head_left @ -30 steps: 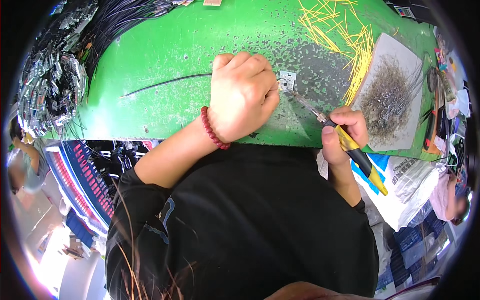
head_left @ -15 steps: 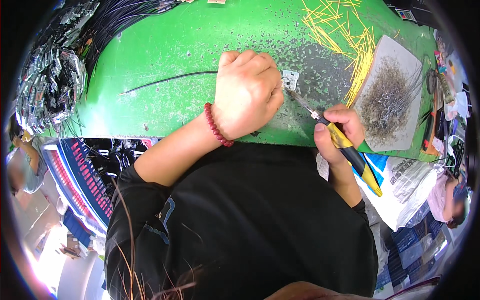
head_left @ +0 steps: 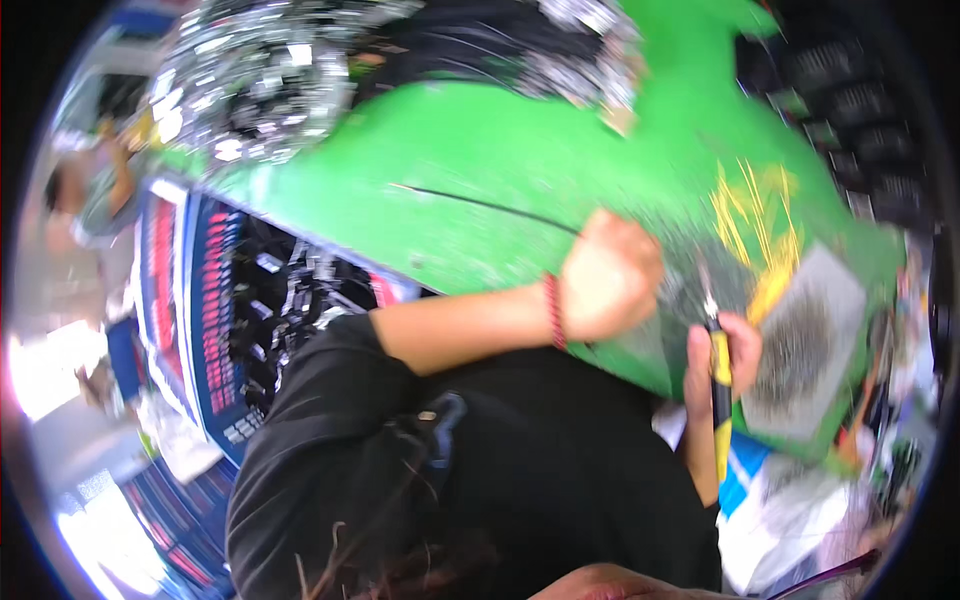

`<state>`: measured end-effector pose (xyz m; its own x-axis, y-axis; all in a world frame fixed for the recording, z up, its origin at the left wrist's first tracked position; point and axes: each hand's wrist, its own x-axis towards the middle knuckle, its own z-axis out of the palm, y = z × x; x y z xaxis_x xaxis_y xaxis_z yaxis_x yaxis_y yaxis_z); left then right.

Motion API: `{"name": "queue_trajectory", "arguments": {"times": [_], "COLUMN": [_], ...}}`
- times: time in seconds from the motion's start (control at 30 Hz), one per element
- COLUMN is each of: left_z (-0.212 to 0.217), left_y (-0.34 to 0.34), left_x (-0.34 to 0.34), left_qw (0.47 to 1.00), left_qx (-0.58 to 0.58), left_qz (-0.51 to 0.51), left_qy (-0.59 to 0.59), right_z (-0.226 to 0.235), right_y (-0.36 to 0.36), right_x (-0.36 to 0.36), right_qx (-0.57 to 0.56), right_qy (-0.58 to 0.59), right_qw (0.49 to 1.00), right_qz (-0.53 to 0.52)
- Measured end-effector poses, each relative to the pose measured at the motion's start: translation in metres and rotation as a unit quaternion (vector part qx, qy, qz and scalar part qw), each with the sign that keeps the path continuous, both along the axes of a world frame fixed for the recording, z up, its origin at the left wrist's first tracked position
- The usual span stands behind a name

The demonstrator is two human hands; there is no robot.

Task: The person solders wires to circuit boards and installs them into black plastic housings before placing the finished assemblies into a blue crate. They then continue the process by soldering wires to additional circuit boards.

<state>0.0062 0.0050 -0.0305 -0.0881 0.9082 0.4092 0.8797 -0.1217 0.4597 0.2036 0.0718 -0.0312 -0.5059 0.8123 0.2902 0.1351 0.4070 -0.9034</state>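
Left hand [head_left: 608, 280] fisted on thin black wire [head_left: 470, 200], light, floppy; right hand [head_left: 722, 360], at 3 o'clock, clamps cutters [head_left: 717, 385] mid-handle.

Wire-assembly workshop: green workbench [head_left: 480, 160], wire bundles [head_left: 250, 70]

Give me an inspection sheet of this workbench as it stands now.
Surface: green mat, blurred, worn grey near the hands.
Job's things: left hand closed over the end of a thin black wire; right hand grips a yellow-handled tool.
Clutter: yellow strips; grey tray of wire bits.
Grippers: both hands closed; red bead bracelet on left wrist.
Cables: heap of silvery and black bundles at the far edge.
Surroundings: another person at left, blurred.
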Motion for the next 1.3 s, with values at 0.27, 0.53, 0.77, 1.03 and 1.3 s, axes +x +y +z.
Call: {"name": "queue_trajectory", "arguments": {"times": [0.27,0.53,0.77,1.03,1.3], "left_z": [0.0,0.064,0.058,0.065,0.074], "left_y": [-0.007,-0.074,-0.11,-0.105,-0.101], "left_x": [-0.005,-0.214,-0.286,-0.282,-0.279], "left_qw": [0.999,0.902,0.805,0.81,0.801], "left_qx": [0.03,-0.013,-0.272,-0.271,-0.32], "left_qz": [-0.002,0.416,0.499,0.497,0.474], "left_qy": [-0.028,0.117,0.169,0.156,0.177], "right_z": [-0.008,-0.02,-0.024,-0.02,-0.018], "right_y": [0.01,0.007,0.011,0.012,0.012], "right_x": [-0.023,-0.018,-0.024,-0.026,-0.025], "right_qx": [-0.009,-0.045,-0.015,-0.005,-0.012], "right_qy": [-0.076,0.038,0.029,0.043,0.062], "right_qw": [0.995,0.998,0.996,0.996,0.995], "right_qz": [0.069,0.019,0.078,0.076,0.076]}}
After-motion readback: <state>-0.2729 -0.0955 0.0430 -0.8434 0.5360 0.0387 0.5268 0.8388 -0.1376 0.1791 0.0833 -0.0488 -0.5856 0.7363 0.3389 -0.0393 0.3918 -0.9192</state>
